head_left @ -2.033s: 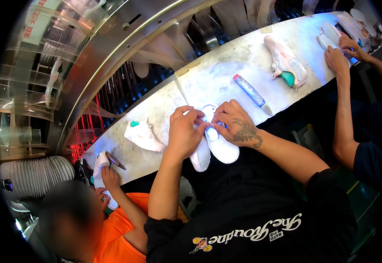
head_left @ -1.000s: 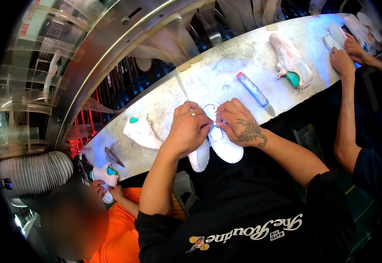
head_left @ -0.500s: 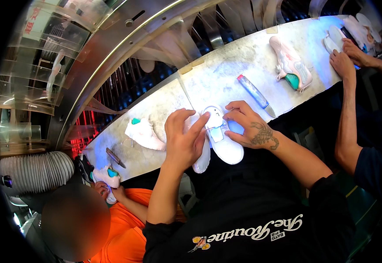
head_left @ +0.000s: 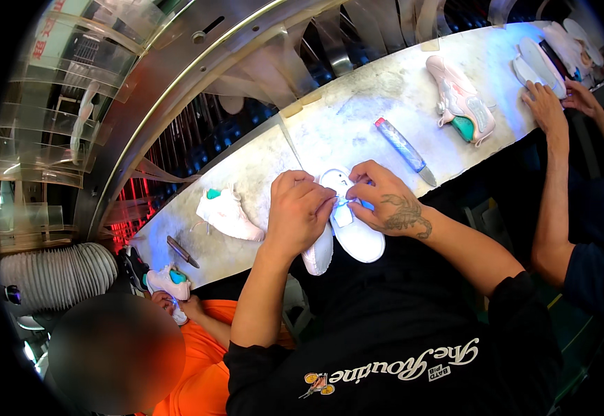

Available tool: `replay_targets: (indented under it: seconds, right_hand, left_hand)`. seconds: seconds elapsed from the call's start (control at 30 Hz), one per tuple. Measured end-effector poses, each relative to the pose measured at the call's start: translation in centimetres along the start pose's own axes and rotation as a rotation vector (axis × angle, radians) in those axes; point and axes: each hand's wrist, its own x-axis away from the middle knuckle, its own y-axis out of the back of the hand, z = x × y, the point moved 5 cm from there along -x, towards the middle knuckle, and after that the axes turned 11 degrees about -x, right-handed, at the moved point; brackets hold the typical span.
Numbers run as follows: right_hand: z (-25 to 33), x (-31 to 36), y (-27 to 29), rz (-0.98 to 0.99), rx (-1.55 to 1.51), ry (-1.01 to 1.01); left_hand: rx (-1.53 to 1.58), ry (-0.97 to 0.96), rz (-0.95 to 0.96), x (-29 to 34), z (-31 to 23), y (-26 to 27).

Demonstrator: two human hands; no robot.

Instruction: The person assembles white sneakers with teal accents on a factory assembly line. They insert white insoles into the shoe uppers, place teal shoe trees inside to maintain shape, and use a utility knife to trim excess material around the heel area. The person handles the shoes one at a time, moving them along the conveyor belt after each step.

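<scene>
Two white shoe soles lie at the near edge of the bench, one sole flat and bright under my hands, the other sole leaning beside it on the left. My left hand is closed, with thumb and forefinger pinched above the brighter one. Facing it, my right hand is also in a pinch, its fingertips close to the left ones. Whatever small thing sits between the fingertips is too small to name. A pale shoe upper with a green inside lies left of my hands.
A knife with a wrapped handle and a pink shoe lie to the right on the pale bench. Another knife is at the left. Co-workers flank me: an orange sleeve at left, a hand by soles at right.
My hands have come closer together, and their spread fingers have closed into pinches above the sole. The co-worker's hands at right have moved off the sole's side.
</scene>
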Motion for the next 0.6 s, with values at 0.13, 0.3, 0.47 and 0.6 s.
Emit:
replay_targets:
  seconds: [0.13,0.3,0.47,0.6]
  right_hand:
    - [-0.5,-0.7,-1.1,-0.027,0.030,0.012]
    - [-0.7,-0.7,-2.1,0.058,0.195,-0.136]
    - [-0.5,-1.8,-2.5,0.185,0.276,-0.170]
    - [-0.5,-2.3,-2.8,0.320,0.371,-0.076]
  left_hand:
    - [0.040,0.026,0.066,-0.1,0.1,-0.5]
    - [0.047,0.083,0.152,0.0,0.6,-0.6]
    - [0.046,0.134,0.151,0.3,0.7,-0.8]
    - [0.024,0.168,0.125,0.4,0.6,-0.8]
